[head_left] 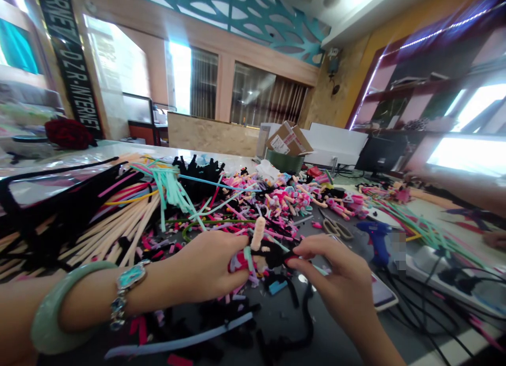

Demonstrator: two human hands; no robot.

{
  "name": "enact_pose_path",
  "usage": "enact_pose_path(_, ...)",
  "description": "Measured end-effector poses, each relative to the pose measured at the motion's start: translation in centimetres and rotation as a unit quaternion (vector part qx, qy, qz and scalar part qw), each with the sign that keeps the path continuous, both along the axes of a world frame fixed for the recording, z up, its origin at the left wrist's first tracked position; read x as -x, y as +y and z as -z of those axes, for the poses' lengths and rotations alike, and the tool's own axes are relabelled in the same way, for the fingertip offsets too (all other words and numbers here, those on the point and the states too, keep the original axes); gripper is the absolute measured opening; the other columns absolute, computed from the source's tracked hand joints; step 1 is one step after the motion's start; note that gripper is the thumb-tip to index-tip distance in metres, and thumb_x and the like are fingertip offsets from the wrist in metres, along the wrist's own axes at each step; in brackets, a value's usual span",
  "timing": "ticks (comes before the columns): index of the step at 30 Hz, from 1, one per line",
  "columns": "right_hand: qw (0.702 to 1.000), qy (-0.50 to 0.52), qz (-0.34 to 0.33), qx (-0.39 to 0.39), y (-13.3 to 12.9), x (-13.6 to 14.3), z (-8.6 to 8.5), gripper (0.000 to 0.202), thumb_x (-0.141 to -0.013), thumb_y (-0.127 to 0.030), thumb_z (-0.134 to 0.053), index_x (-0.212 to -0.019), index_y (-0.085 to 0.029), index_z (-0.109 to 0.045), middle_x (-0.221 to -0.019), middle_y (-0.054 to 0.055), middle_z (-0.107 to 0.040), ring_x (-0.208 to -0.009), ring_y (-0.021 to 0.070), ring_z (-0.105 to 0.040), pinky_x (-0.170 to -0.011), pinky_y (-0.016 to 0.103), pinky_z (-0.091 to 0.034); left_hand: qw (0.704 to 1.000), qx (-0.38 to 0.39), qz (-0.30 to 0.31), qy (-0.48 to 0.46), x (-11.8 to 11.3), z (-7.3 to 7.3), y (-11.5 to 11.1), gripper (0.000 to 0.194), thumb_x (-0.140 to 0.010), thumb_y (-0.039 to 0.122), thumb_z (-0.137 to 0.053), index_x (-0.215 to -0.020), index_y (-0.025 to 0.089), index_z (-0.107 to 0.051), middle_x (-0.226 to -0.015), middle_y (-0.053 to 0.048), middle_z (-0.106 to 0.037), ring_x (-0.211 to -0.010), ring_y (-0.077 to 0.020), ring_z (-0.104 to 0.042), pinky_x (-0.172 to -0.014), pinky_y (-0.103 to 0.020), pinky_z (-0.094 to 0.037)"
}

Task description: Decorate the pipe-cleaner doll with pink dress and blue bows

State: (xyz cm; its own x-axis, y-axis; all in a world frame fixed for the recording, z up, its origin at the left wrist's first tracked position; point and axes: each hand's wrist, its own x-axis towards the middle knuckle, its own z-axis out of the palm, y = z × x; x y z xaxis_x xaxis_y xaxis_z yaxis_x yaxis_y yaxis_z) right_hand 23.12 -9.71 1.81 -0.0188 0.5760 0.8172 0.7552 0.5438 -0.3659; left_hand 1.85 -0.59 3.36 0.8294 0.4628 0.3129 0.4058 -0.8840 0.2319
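My left hand (201, 263), with a jade-coloured bangle and a watch on its wrist, grips a small pipe-cleaner doll (260, 263) by its pink and mint body. A beige fuzzy limb of the doll points upward, and its black hair lies toward the right. My right hand (336, 274) pinches the black end of the hair between thumb and fingertips. Below the hands, a black pipe cleaner (307, 318) and a pale blue pipe cleaner (182, 338) rest on the dark table among scraps. A small blue piece (278, 287) lies under the doll.
Many finished-looking dolls (292, 197) are heaped behind the hands. Beige pipe cleaners (134, 224) and mint ones (177, 189) spread at left. Scissors (339, 228), a blue glue gun (377, 239) and black cables (419, 313) lie at right. Another person's arm (454, 189) reaches in far right.
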Motion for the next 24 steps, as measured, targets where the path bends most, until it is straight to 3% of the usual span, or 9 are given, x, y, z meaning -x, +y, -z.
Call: enact_pose_path(24,1.000,0.013,0.015,-0.009,-0.15,0.21,-0.12,0.006,-0.080,-0.015,-0.065,-0.081,-0.021,-0.064,-0.074,-0.001,-0.065,-0.067,0.0137,-0.060,-0.063,0.026,-0.048,1.000,0.004,-0.015,0.011,-0.12,0.18,0.51,0.019,-0.082,0.033,-0.052,-0.087,0.016,-0.061,-0.077,-0.007,-0.069,-0.072,-0.0199,-0.066,-0.066,-0.025,-0.047)
